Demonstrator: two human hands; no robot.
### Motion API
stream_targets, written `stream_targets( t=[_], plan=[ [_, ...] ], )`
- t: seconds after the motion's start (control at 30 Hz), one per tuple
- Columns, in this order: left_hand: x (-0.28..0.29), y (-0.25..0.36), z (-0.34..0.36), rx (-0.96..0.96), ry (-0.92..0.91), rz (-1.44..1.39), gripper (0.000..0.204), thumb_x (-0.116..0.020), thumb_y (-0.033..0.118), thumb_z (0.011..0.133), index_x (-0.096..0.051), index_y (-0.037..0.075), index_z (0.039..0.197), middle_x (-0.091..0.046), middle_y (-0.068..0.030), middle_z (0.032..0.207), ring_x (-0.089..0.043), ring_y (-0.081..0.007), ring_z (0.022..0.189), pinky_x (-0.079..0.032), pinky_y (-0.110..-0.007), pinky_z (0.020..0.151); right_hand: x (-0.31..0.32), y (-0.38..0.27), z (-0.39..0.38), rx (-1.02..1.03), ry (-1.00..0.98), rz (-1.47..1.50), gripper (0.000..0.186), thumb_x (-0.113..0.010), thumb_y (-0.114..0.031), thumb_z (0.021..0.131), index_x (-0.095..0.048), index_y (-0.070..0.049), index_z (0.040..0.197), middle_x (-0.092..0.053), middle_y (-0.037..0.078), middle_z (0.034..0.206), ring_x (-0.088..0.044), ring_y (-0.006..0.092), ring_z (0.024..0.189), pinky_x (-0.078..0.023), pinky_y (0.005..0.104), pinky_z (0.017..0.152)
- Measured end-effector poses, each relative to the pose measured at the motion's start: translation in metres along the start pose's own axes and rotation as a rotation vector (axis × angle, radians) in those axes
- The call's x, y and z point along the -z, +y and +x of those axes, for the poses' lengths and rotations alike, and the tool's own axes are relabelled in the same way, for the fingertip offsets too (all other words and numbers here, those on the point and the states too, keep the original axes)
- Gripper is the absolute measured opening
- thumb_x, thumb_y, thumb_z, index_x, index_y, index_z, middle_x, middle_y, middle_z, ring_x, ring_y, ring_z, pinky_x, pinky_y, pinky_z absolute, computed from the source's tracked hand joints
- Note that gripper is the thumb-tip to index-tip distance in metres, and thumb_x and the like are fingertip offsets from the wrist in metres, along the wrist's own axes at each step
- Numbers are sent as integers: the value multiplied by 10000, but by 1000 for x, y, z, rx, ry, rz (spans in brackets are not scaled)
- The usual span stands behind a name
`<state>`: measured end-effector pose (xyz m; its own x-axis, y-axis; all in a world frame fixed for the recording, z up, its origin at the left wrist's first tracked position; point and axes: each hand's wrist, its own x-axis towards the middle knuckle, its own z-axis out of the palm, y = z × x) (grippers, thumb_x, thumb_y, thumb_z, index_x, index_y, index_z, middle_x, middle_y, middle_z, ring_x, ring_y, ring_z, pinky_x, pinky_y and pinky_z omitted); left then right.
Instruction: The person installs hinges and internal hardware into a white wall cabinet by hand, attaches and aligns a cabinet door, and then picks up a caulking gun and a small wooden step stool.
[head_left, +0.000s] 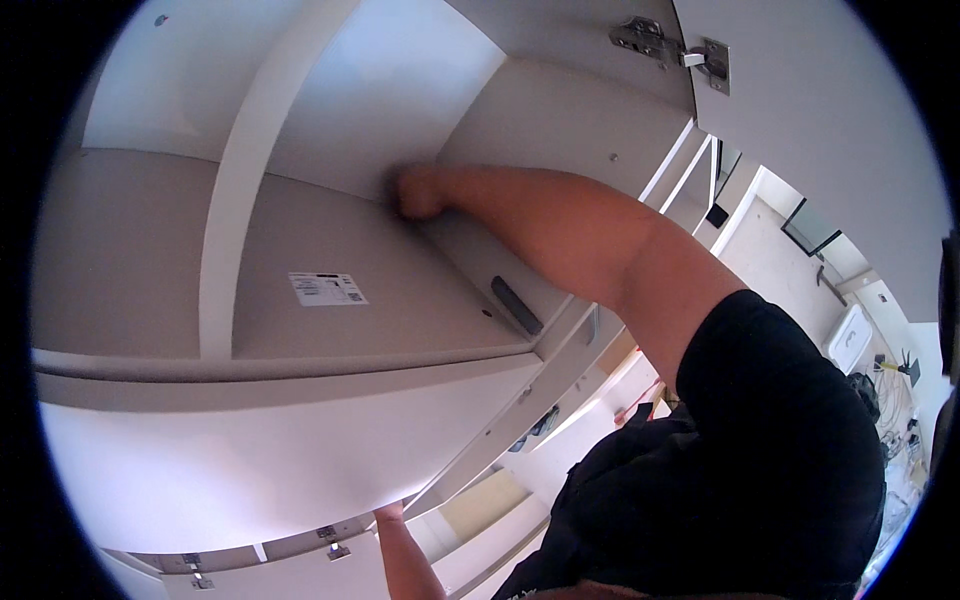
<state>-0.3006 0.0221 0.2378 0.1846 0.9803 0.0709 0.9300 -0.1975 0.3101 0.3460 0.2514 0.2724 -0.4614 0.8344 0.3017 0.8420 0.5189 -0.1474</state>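
Note:
My right arm reaches across into the back corner of a pale grey cabinet compartment (360, 235). My right hand (420, 192) is there, blurred and curled closed, against the meeting of back panel and base. A dark smear shows at its fingers; its kind cannot be made out. Low in the view, my left hand (390, 512) is at the lower edge of a white front panel (290, 450). Its fingers are hidden behind that panel. A dark grey bar-shaped piece (516, 305) lies in the compartment's near right corner. A white printed label (328, 289) is stuck on the base.
An upright divider (235, 200) splits the cabinet. At upper right a door (820, 130) hangs open on a metal hinge (712, 65). Beyond my arm are a hammer (830, 285), a white lidded box (850, 338) and scattered cables. More hinges (335, 545) show below the panel.

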Motion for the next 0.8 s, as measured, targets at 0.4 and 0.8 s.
stream_targets(
  t=[0.4, 0.8],
  plan=[
    [3, -2, 7, -31, -15, 144, 493, -517, 338, 1075, -465, 64, 1482, -547, -105, 1441, -536, -267, 1310, -446, -425, 1135, 27, -12, -30, -241, 67, 293, 314, -626, -212, 864, -748, -13, 1074, -722, 243, 1136, -694, 421, 1078, -544, 546, 924],
    [3, -5, 8, -56, -20, 261, 481, -515, 317, 1079, -464, 58, 1480, -547, -108, 1440, -539, -267, 1304, -446, -423, 1136, 46, -34, -35, -236, 29, 149, 270, -608, -193, 880, -767, -24, 1018, -735, 221, 1125, -705, 404, 1073, -561, 529, 918]
  ],
)
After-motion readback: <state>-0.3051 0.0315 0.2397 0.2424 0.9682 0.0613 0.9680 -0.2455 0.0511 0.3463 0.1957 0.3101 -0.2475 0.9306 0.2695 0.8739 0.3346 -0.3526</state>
